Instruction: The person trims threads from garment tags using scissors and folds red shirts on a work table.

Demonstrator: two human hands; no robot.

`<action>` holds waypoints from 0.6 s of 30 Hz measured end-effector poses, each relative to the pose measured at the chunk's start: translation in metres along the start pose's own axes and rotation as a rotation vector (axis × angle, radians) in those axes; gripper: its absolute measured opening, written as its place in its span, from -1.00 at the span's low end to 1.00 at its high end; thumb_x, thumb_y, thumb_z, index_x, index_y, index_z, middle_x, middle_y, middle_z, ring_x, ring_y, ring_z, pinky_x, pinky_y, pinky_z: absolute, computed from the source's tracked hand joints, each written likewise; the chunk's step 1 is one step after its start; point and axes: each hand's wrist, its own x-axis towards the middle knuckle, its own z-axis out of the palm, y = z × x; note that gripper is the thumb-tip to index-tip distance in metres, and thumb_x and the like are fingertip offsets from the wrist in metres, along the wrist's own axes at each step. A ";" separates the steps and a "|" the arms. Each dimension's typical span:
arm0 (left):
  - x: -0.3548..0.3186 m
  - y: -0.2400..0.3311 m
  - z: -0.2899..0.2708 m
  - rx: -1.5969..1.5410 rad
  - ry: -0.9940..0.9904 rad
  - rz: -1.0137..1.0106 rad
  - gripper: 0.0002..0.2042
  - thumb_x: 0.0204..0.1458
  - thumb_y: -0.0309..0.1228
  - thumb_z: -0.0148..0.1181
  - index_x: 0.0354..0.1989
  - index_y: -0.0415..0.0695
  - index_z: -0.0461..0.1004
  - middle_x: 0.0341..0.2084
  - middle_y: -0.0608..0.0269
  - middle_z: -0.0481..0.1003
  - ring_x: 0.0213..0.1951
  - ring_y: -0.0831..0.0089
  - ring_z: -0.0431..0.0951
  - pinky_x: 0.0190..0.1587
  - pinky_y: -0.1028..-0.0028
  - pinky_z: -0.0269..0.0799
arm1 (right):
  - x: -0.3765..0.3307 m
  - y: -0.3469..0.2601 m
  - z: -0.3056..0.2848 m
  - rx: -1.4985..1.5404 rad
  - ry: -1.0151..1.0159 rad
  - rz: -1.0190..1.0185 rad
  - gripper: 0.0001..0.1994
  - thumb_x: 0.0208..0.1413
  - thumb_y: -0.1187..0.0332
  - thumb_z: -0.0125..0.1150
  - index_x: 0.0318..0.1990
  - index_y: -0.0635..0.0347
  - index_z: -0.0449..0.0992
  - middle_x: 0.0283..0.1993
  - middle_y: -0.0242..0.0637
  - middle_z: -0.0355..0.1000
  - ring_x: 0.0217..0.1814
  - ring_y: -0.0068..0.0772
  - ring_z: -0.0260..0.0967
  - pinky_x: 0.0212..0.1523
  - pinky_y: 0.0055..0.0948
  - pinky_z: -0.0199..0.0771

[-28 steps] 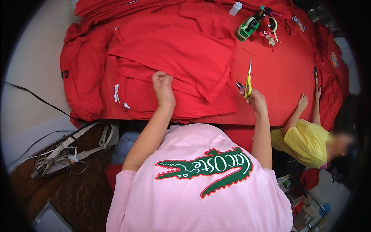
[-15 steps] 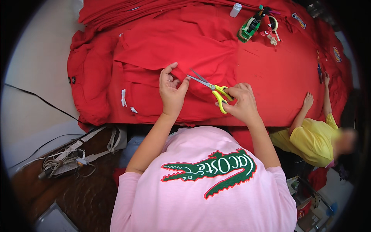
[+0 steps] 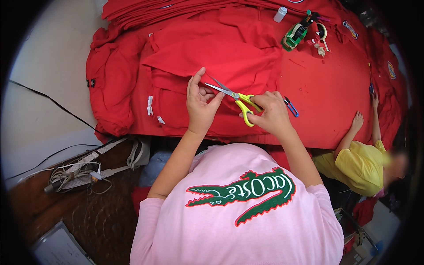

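Observation:
In my right hand [image 3: 270,109] is a pair of scissors [image 3: 238,98] with yellow-green handles, fingers and thumb through the loops. The blades are parted and point left, toward my left hand [image 3: 201,104]. That hand holds the edge of a red garment [image 3: 216,48], its index finger raised, thumb beside the lower blade and the other fingers curled. What lies between those fingers is partly hidden. Small blue-handled thread snips [image 3: 291,107] lie on the red tabletop just right of my right hand.
Folded red garments [image 3: 176,13] are piled at the far side. A white bottle [image 3: 280,14] and a green tape dispenser [image 3: 294,35] stand far right. A co-worker in yellow [image 3: 360,163] sits at the right, one hand by another tool. Coiled cables [image 3: 73,176] lie at lower left.
The scissors have shifted left, their blades now beside my left hand's fingers. The whole view has shifted slightly, and the blue snips show beside my right hand.

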 end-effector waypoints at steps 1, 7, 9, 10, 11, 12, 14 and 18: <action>0.000 0.000 -0.001 0.007 -0.003 -0.003 -0.21 -0.03 -0.82 0.31 0.43 -0.24 0.15 0.22 0.16 0.27 -0.03 0.53 0.54 -0.04 0.55 0.62 | -0.001 0.002 0.001 0.013 0.013 -0.014 -0.61 -0.17 0.10 0.61 -0.30 0.20 0.67 -0.58 -0.35 0.38 -0.47 -0.32 0.27 -0.23 -0.27 0.22; 0.001 -0.006 0.000 0.017 0.057 0.043 -0.31 0.05 -0.80 0.29 0.40 -0.28 0.22 0.22 0.18 0.27 -0.08 0.58 0.52 -0.06 0.60 0.59 | -0.009 0.008 0.003 0.111 -0.074 0.048 -0.71 -0.09 0.19 0.57 -0.34 0.19 0.68 -0.62 -0.36 0.35 -0.50 -0.32 0.27 -0.23 -0.28 0.23; 0.003 -0.007 -0.002 0.034 0.067 0.059 -0.35 0.08 -0.80 0.25 0.39 -0.30 0.24 0.21 0.18 0.28 -0.09 0.60 0.50 -0.04 0.61 0.59 | -0.011 0.010 0.006 0.103 -0.043 0.037 -0.69 -0.10 0.16 0.58 -0.34 0.19 0.67 -0.61 -0.36 0.36 -0.50 -0.33 0.28 -0.22 -0.29 0.23; 0.004 -0.006 -0.002 0.025 0.065 0.065 -0.36 0.09 -0.80 0.24 0.38 -0.29 0.25 0.23 0.18 0.26 -0.10 0.61 0.49 -0.04 0.61 0.59 | -0.012 0.010 0.006 0.098 -0.027 0.031 -0.68 -0.10 0.14 0.59 -0.34 0.19 0.67 -0.60 -0.36 0.36 -0.50 -0.34 0.28 -0.22 -0.29 0.23; 0.006 -0.004 -0.001 0.017 0.062 0.071 -0.37 0.10 -0.80 0.23 0.38 -0.29 0.26 0.25 0.18 0.24 -0.11 0.62 0.48 -0.03 0.61 0.59 | -0.011 0.009 0.006 0.090 -0.020 0.024 -0.67 -0.11 0.13 0.59 -0.35 0.18 0.67 -0.60 -0.36 0.37 -0.49 -0.34 0.28 -0.22 -0.29 0.23; 0.005 -0.001 0.001 0.038 0.052 0.059 -0.35 0.09 -0.81 0.23 0.40 -0.28 0.25 0.26 0.18 0.23 -0.11 0.62 0.47 -0.03 0.61 0.59 | -0.008 0.006 0.005 0.081 -0.013 0.017 -0.66 -0.11 0.11 0.59 -0.35 0.18 0.66 -0.59 -0.36 0.37 -0.49 -0.34 0.29 -0.22 -0.30 0.22; 0.000 0.006 0.004 0.081 0.033 0.034 -0.32 0.08 -0.83 0.22 0.43 -0.27 0.21 0.29 0.18 0.20 -0.12 0.63 0.46 -0.03 0.61 0.59 | -0.002 0.002 0.002 0.069 -0.017 0.009 -0.64 -0.12 0.08 0.59 -0.36 0.18 0.65 -0.58 -0.36 0.38 -0.47 -0.35 0.29 -0.22 -0.30 0.22; -0.003 0.002 0.007 -0.057 0.028 0.033 -0.25 0.02 -0.86 0.23 0.45 -0.19 0.22 0.24 0.23 0.15 -0.19 0.67 0.44 -0.10 0.63 0.60 | 0.004 0.000 -0.002 0.061 -0.065 0.016 -0.63 -0.12 0.07 0.59 -0.37 0.18 0.64 -0.57 -0.36 0.39 -0.46 -0.35 0.30 -0.23 -0.31 0.20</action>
